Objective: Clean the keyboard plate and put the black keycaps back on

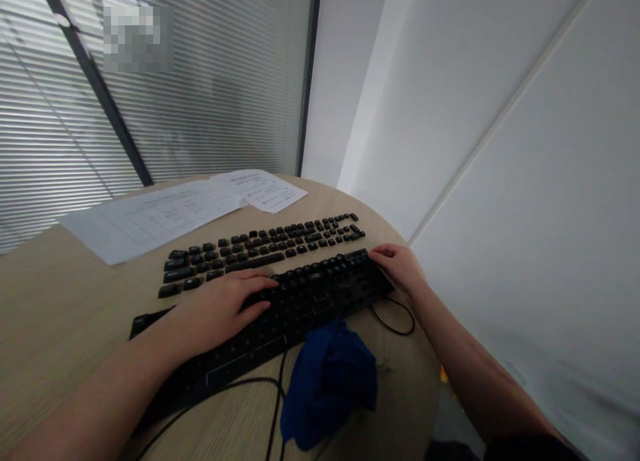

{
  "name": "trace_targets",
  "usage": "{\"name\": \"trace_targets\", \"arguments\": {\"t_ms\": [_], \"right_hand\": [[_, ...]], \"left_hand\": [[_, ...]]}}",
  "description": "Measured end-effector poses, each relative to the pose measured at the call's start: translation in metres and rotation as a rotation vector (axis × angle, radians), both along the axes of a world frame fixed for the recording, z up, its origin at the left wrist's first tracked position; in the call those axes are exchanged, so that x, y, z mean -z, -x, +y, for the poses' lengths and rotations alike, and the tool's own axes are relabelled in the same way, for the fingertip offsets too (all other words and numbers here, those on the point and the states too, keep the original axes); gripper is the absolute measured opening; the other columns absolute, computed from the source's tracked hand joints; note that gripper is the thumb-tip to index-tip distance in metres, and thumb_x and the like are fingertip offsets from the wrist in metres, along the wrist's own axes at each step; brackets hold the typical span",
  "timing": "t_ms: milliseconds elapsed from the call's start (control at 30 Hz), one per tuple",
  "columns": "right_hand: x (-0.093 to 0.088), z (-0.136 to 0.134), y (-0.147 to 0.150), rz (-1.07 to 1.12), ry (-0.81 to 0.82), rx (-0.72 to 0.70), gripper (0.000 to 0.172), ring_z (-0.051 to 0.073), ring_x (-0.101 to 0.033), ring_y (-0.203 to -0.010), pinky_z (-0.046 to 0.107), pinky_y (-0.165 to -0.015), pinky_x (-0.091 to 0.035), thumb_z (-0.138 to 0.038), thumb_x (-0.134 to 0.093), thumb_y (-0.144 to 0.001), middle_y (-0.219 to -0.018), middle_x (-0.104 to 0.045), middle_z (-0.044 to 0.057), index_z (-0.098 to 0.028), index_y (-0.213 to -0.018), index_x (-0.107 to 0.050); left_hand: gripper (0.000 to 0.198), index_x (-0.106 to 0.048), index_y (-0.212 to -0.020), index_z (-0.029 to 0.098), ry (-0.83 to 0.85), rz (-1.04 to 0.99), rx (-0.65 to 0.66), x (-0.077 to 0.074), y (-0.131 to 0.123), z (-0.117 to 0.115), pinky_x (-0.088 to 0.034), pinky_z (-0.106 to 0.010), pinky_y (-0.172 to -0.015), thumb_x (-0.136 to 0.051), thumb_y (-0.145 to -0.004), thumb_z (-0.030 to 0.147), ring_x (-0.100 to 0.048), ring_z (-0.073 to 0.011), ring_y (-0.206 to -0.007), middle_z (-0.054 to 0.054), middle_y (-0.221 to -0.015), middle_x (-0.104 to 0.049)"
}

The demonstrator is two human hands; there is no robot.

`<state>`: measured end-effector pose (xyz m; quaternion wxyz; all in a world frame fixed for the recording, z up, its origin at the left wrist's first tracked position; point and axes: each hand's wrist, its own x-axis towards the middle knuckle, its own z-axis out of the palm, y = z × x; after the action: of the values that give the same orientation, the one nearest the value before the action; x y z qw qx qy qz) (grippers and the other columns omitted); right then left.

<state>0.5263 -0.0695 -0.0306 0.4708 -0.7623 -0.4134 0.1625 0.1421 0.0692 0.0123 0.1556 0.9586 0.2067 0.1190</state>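
Note:
A black keyboard (pixel 250 331) lies slanted across the table, with much of its base stripped of keycaps and one row of keys along its far edge. My left hand (pixel 227 307) rests over its middle, fingers stretched out near those keys. At the far right corner, my right hand (pixel 397 264) has its fingers closed on the keyboard's edge; the thumb is mostly hidden. Just beyond the keyboard, loose black keycaps (pixel 255 263) are laid out in several rows. A crumpled blue cloth (pixel 330 384) sits at the near side, touching or close to the keyboard.
Printed sheets of paper (pixel 160 214) lie at the far side of the round wooden table (pixel 45 301). A black cable (pixel 273 381) runs under the cloth, and a loop (pixel 407 327) of it bends near the right edge. A white wall (pixel 500 181) stands close on the right.

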Motion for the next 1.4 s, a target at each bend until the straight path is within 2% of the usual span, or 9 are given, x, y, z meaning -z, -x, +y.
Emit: {"name": "trace_targets", "arguments": {"t_ms": [267,667,833,1000,1133,1400], "right_hand": [[-0.004,-0.001,0.005,-0.112,0.007,0.032,0.028,0.021,-0.066,-0.065,0.03,-0.062,-0.048,-0.047,-0.076,-0.073,-0.071,-0.074,0.005,-0.02,-0.076,-0.079],[0.003,0.002,0.001,-0.226,0.021,0.014,0.024,0.021,-0.066,-0.066,0.03,-0.061,-0.047,-0.045,-0.073,-0.078,-0.072,-0.074,0.005,-0.022,-0.078,-0.08],[0.001,0.003,0.002,-0.282,0.043,0.0,0.028,0.021,-0.067,-0.068,0.031,-0.064,-0.048,-0.047,-0.067,-0.082,-0.073,-0.075,0.005,-0.023,-0.077,-0.079],[-0.002,-0.001,-0.009,-0.309,0.053,-0.107,0.029,0.022,-0.069,-0.081,0.031,-0.07,-0.05,-0.047,-0.064,-0.084,-0.086,-0.078,0.005,-0.023,-0.079,-0.079],[-0.007,-0.008,-0.014,-0.398,0.074,-0.202,0.038,0.024,-0.069,-0.088,0.033,-0.078,-0.051,-0.053,-0.057,-0.092,-0.089,-0.078,0.006,-0.024,-0.083,-0.08],[-0.023,-0.02,-0.004,-0.551,0.152,-0.288,0.051,0.021,-0.066,-0.073,0.031,-0.07,-0.047,-0.06,-0.048,-0.097,-0.072,-0.073,0.004,-0.025,-0.069,-0.073]], "left_hand": [[0.04,-0.071,-0.126,0.027,-0.019,0.034,-0.004,-0.002,0.0,-0.001,-0.051,-0.047,-0.109,-0.054,-0.094,0.043,-0.066,-0.0288,-0.121,-0.006,-0.138,-0.066],[0.042,-0.071,-0.126,0.028,-0.008,0.072,-0.034,-0.003,-0.001,-0.002,-0.05,-0.05,-0.11,-0.053,-0.094,0.047,-0.064,-0.0303,-0.125,-0.005,-0.141,-0.065],[0.042,-0.072,-0.125,0.029,0.002,0.065,-0.048,-0.003,0.0,-0.002,-0.049,-0.051,-0.112,-0.054,-0.094,0.049,-0.063,-0.0304,-0.126,-0.005,-0.141,-0.065],[0.042,-0.072,-0.125,0.028,-0.007,0.042,-0.026,-0.002,0.0,-0.002,-0.048,-0.05,-0.113,-0.052,-0.094,0.048,-0.063,-0.0289,-0.126,-0.005,-0.139,-0.066],[0.042,-0.071,-0.126,0.029,-0.009,0.045,-0.015,-0.001,0.0,0.0,-0.049,-0.049,-0.112,-0.053,-0.094,0.048,-0.063,-0.0284,-0.126,-0.005,-0.14,-0.065],[0.041,-0.071,-0.126,0.028,-0.005,0.034,-0.008,-0.001,0.0,0.0,-0.048,-0.049,-0.112,-0.053,-0.095,0.047,-0.063,-0.0282,-0.126,-0.006,-0.141,-0.065]]}}
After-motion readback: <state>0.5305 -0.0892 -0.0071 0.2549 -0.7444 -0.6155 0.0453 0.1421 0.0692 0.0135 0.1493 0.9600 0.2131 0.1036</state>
